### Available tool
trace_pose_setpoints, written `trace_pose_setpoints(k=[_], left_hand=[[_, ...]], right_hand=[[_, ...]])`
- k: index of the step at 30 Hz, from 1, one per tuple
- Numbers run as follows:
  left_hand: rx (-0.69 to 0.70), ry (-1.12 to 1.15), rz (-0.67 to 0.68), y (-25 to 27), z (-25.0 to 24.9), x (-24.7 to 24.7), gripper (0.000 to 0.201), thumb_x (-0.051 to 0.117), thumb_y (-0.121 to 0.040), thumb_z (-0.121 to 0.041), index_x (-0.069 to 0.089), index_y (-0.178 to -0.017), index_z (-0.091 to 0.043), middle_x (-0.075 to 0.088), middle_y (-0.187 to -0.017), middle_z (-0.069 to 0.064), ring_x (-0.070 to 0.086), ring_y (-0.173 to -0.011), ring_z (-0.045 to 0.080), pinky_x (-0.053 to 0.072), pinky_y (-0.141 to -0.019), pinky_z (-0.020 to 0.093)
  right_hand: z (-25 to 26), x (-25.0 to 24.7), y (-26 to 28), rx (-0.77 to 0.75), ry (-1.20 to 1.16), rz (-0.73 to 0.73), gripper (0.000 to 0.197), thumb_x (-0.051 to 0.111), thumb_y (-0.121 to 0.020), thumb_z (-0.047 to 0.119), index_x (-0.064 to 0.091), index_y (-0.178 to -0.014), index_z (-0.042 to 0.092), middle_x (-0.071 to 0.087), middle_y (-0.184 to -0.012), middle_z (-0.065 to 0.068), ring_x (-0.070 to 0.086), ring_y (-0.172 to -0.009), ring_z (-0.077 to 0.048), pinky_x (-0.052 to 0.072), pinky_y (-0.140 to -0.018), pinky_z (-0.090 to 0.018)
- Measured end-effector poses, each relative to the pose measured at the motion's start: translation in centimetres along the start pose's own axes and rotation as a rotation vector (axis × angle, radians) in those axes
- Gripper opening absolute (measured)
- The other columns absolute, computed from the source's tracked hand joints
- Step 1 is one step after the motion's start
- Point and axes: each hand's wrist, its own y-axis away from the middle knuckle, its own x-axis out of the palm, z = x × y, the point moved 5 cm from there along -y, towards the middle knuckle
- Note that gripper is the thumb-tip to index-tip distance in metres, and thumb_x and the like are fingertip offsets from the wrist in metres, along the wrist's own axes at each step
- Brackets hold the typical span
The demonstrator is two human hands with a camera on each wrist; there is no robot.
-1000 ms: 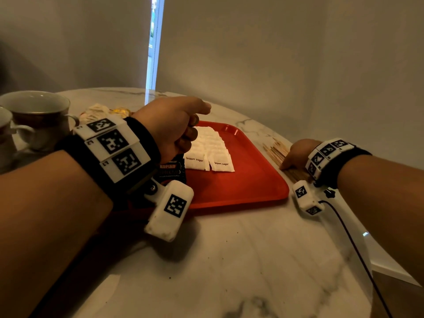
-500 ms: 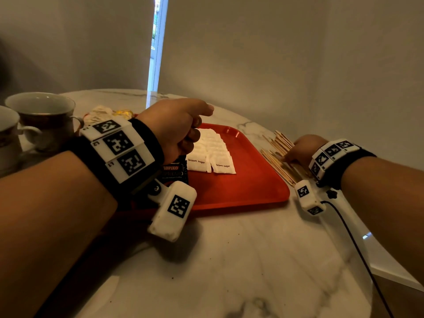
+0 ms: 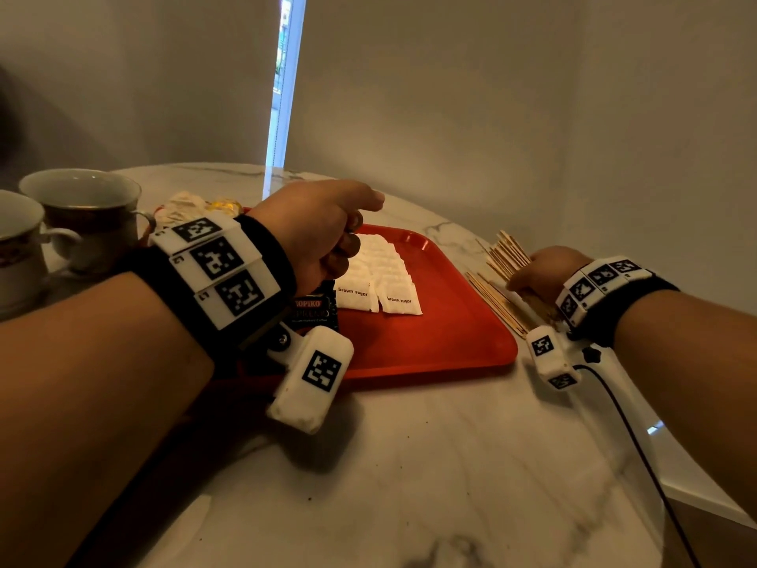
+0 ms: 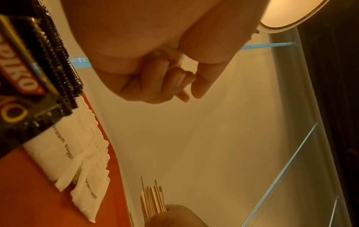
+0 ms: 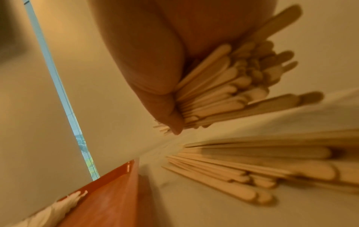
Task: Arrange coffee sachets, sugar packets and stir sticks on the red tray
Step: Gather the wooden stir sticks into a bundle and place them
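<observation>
Thin wooden stir sticks (image 5: pixel 223 86) are what we have in our right hand (image 3: pixel 540 272), a thick bundle clenched in the fist at the right of the head view, just off the red tray (image 3: pixel 442 346). We judge them light, stiff and smooth, so they could slide past one another and fan out. A grip round the middle of the bundle looks safest, with the ends squared up before we lay them down. We cannot count them: dozens in the fist, and a second loose heap (image 5: pixel 252 172) lying on the marble table (image 3: pixel 409 465) under the hand.

On the tray, white sugar packets (image 3: pixel 381 280) lie in two overlapping rows; they are soft and light, and the overlap hides their number. Black coffee sachets (image 4: pixel 29 86) sit stacked at the tray's left, with several serrated edges showing in the left wrist view.

Our left hand (image 3: pixel 319 235) hovers over them, fingers curled, holding nothing. Two cups (image 3: pixel 82 215) stand at the upper left.
</observation>
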Motion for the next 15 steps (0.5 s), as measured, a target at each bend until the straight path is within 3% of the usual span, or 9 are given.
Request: trace_pose_setpoints(k=[4,7,11,13,15], left_hand=[[-0.002,0.019,0.001,-0.2,0.1,0.0,0.014,0.066,-0.091,-0.019,0.052,-0.088,-0.017,0.040,-0.056,-0.006,0.030,-0.047,0.009,0.024,-0.042,0.021],[0.000,0.054,0.002,-0.5,0.2,0.1,0.016,0.067,-0.090,-0.020,0.052,-0.086,-0.018,0.040,-0.063,-0.004,0.032,-0.049,0.009,0.027,-0.042,0.021],[0.012,0.042,0.049,-0.8,0.2,0.2,0.030,0.076,-0.082,-0.036,0.059,-0.100,-0.019,0.049,-0.082,-0.001,0.047,-0.064,0.011,0.040,-0.047,0.023],[0.014,0.022,0.089,-0.8,0.3,0.4,0.047,0.081,-0.073,-0.044,0.060,-0.106,-0.018,0.054,-0.091,0.000,0.054,-0.075,0.013,0.046,-0.054,0.025],[0.024,-0.005,0.173,-0.6,0.4,0.8,0.050,0.082,-0.068,-0.047,0.062,-0.103,-0.018,0.059,-0.094,0.002,0.058,-0.080,0.015,0.049,-0.063,0.028]], right_hand=[[-0.1,-0.4,0.3,0.047,-0.285,0.072,0.027,0.080,-0.080,0.035,0.074,-0.090,0.010,0.073,-0.084,-0.009,0.067,-0.073,-0.023,0.048,-0.063,-0.029],[1.2,0.3,1.1,0.032,-0.714,0.262,0.053,0.085,-0.062,0.025,0.071,-0.109,0.003,0.073,-0.082,-0.011,0.066,-0.068,-0.026,0.055,-0.068,-0.038],[6.5,0.1,5.0,-0.205,-0.934,0.524,0.070,0.083,-0.065,0.020,0.058,-0.127,-0.001,0.068,-0.085,-0.010,0.063,-0.075,-0.024,0.055,-0.065,-0.036],[9.9,0.0,7.9,-0.362,-0.964,0.649,0.057,0.072,-0.074,0.020,0.056,-0.127,0.003,0.067,-0.084,-0.007,0.062,-0.076,-0.021,0.055,-0.066,-0.035],[12.9,0.3,10.7,-0.474,-1.002,0.741,0.044,0.064,-0.080,0.016,0.055,-0.121,0.005,0.065,-0.086,-0.009,0.063,-0.073,-0.019,0.055,-0.063,-0.032]])
